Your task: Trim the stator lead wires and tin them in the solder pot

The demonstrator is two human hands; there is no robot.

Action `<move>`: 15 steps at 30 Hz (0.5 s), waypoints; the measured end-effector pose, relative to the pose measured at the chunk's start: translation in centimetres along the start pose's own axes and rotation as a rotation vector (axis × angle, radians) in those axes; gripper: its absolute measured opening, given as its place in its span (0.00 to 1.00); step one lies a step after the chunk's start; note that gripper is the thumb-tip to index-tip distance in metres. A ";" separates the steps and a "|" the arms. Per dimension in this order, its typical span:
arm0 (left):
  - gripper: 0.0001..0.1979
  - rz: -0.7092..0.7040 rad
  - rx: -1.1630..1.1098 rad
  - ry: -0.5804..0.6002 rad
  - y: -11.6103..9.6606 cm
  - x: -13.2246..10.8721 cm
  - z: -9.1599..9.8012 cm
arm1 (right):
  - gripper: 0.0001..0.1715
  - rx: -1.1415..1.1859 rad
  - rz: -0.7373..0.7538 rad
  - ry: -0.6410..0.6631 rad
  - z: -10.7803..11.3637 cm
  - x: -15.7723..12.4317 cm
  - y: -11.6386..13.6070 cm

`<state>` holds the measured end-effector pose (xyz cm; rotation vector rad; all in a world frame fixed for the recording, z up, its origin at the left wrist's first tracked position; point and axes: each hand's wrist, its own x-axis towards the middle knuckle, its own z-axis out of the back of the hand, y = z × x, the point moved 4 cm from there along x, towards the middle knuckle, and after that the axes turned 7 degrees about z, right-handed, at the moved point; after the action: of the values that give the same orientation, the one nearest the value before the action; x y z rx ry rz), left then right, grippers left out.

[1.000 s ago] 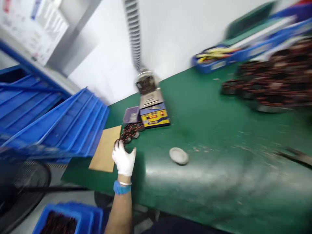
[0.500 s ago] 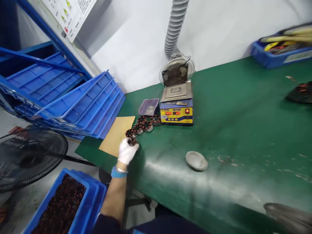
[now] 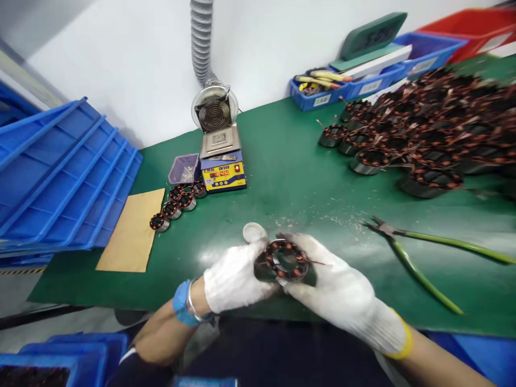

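A motor stator (image 3: 286, 274), a ring wound with copper wire, is held between my two hands above the near part of the bench, its winding face up. My left hand (image 3: 236, 277), in a white glove, grips its left side. The gloved fingers of my right hand (image 3: 338, 285) close round the right side, where a thin wire end sticks out. Just behind my left fingertips lies a small pale dish (image 3: 254, 232). Cutting pliers (image 3: 407, 236) with green handles rest open to the right of my right hand.
Several stators (image 3: 172, 209) stand in a row near brown paper (image 3: 133, 231), a purple tray (image 3: 183, 166) and a solder pot (image 3: 223, 176). Many more stators (image 3: 433, 180) crowd the right. Blue crates (image 3: 68, 183) lean at left; tool bins (image 3: 322, 99) line the wall.
My left hand has left the end of the stator row and come right with a stator, which both hands now grip. The view has swung right, bringing the pliers and stator pile into sight.
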<state>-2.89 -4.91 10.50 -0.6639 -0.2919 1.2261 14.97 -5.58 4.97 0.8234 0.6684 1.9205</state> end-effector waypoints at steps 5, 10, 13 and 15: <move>0.11 0.124 -0.136 -0.006 2.5 -0.1 2.4 | 0.34 -0.138 -0.011 -0.082 2.3 -0.5 -0.6; 0.49 0.120 -0.205 -0.203 5.7 1.3 1.4 | 0.35 -0.254 0.000 -0.108 2.5 1.3 -1.9; 0.63 0.121 -0.071 -0.158 6.5 3.1 -1.4 | 0.36 -0.354 0.011 -0.038 2.0 2.3 -2.8; 0.56 0.093 -0.021 -0.183 6.7 4.1 -3.0 | 0.36 -0.411 0.025 0.036 1.5 2.7 -3.1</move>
<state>-5.05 -0.84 3.48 -0.5898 -0.4301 1.3774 16.73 -1.65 4.41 0.5395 0.2666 2.0052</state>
